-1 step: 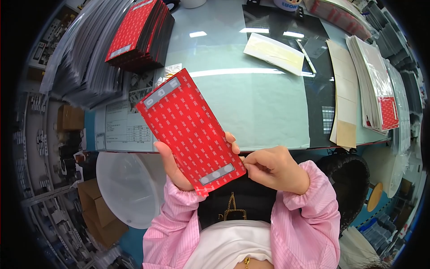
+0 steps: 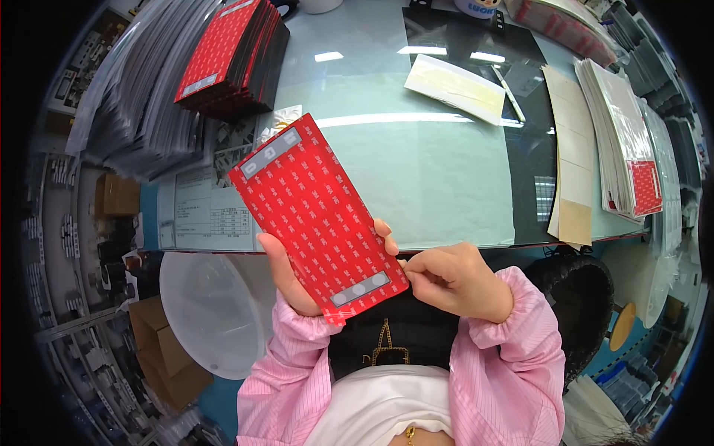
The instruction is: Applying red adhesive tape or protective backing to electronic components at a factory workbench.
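A flat rectangular panel point(image 2: 316, 212) covered in red printed backing film lies tilted across my left hand point(image 2: 286, 279), its far end pointing up and left. My left thumb presses its left edge, and fingertips curl round its right edge. Grey strips with pale cutouts run along both short ends. A small red tab of film sticks out at the near left corner. My right hand point(image 2: 454, 281) is closed in a pinch against the near right corner; whatever sits between its fingertips is too small to make out. Both hands are just off the table's front edge.
On the glass-topped table point(image 2: 454, 186), a stack of red panels point(image 2: 223, 63) and clear-sleeved sheets point(image 2: 145, 89) stand at left. A yellowish-white slip point(image 2: 457, 89), a white pen point(image 2: 509, 93), cardboard strips point(image 2: 571, 163) and bagged sheets point(image 2: 613, 134) lie right. A white bin point(image 2: 212, 312) stands below.
The panel's far end has turned very slightly to the right. Both hands stay where they were, with the same grip.
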`<state>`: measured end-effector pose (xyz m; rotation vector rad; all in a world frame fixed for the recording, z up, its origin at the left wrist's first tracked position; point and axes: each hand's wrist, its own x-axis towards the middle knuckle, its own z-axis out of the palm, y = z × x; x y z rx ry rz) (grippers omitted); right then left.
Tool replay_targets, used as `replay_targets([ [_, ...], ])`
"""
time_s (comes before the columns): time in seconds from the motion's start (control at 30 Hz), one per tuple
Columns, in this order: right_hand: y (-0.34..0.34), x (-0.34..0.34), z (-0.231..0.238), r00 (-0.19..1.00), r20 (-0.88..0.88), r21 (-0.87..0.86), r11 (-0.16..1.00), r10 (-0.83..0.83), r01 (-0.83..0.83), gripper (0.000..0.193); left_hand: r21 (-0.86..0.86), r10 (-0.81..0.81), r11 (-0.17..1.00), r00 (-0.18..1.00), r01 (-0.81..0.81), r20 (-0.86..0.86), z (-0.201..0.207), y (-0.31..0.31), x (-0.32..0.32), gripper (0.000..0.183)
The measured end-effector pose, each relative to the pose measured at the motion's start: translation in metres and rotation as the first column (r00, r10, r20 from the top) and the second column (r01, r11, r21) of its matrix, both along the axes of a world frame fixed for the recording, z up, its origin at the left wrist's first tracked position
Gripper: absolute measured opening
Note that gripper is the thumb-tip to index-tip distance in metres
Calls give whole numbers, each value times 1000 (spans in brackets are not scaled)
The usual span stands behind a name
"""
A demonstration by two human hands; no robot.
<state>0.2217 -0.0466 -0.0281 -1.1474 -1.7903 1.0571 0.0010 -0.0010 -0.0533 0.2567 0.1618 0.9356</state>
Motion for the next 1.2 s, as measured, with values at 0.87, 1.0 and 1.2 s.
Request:
replay_targets([
  [0.87, 1, 5, 2, 996, 12, 26, 995, 93, -93, 8, -105, -27, 994, 999, 23, -39, 11, 2, 1, 110],
  [1.0, 2, 8, 5, 987, -87, -118, 983, 134, -144, 6, -133, -34, 991, 999, 32, -15, 11, 2, 0, 111],
  [1.2, 4, 12, 6, 981, -37, -81, 978, 191, -193, 6, -86, -61, 995, 998, 57, -36, 12, 3, -1, 114],
])
